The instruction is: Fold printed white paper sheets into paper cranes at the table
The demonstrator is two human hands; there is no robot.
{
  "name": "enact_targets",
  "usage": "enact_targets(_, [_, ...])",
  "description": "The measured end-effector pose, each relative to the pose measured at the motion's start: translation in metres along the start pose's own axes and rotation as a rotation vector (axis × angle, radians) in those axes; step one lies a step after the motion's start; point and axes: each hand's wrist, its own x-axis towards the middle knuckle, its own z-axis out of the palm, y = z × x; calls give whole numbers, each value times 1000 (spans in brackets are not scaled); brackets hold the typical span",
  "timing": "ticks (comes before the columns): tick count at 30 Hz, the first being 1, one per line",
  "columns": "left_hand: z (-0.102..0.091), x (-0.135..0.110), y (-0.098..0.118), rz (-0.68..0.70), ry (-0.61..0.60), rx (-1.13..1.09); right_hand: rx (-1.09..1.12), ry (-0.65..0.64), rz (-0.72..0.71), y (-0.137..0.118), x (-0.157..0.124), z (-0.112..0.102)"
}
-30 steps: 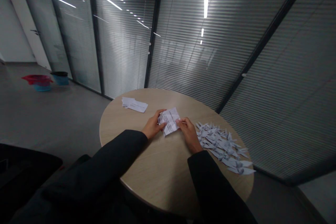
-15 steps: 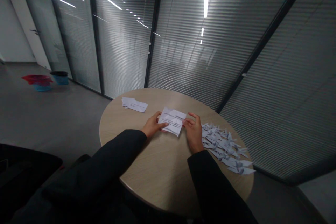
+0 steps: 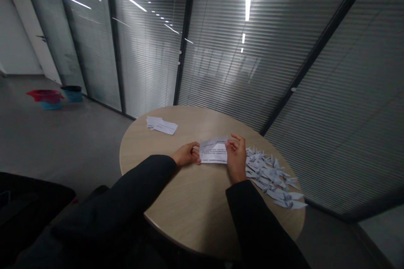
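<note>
Between my hands is a printed sheet of paper [image 3: 213,151], white with dark lines of text, held just above the tabletop. At its left edge, the fingers of my left hand [image 3: 187,154] are curled against the paper. My right hand [image 3: 236,159] pinches the right edge between thumb and fingers, covering part of that side. Close to the right of this hand lies a heap of folded paper cranes [image 3: 268,174], white with pointed wings. Several paper slips [image 3: 164,126] rest in a small overlapping pile beyond my left hand.
The round wooden table [image 3: 186,201] stands against a glass partition with blinds [image 3: 227,75]. On the floor to the left are a blue bin with a red liner [image 3: 47,98] and a blue bin with a dark liner [image 3: 72,93]. A dark object [image 3: 34,201] sits at lower left.
The sheet has shifted slightly right and turned from a slanted position to nearly level. My left thumb has come off its face, and the left fingers have moved to its edge.
</note>
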Motion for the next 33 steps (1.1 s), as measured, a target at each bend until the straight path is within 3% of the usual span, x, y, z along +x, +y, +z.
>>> enact_targets(3, [-2, 0, 4, 72, 144, -3, -22, -100, -19, -3, -2, 1])
enact_targets(7, [3, -6, 17, 104, 301, -42, -88, -335, -50, -9, -9, 6])
enact_targets(10, [9, -11, 23, -38, 165, -113, -134, -514, -97, -15, -15, 10])
enact_targets(12, [10, -13, 22, -61, 71, -63, -151, -564, -125, -18, -17, 12])
enact_targets(16, [9, -12, 17, -96, -25, 124, -171, -521, -142, -17, -18, 13])
enact_targets(22, [7, -11, 19, -46, 158, 24, -172, -378, -85, -1, -14, 16])
enact_targets(26, [8, -9, 19, -46, 207, -30, -97, -334, 36, 6, -13, 17])
enact_targets(33, [12, -9, 20, -28, 281, -110, -36, -201, 43, -1, -12, 18])
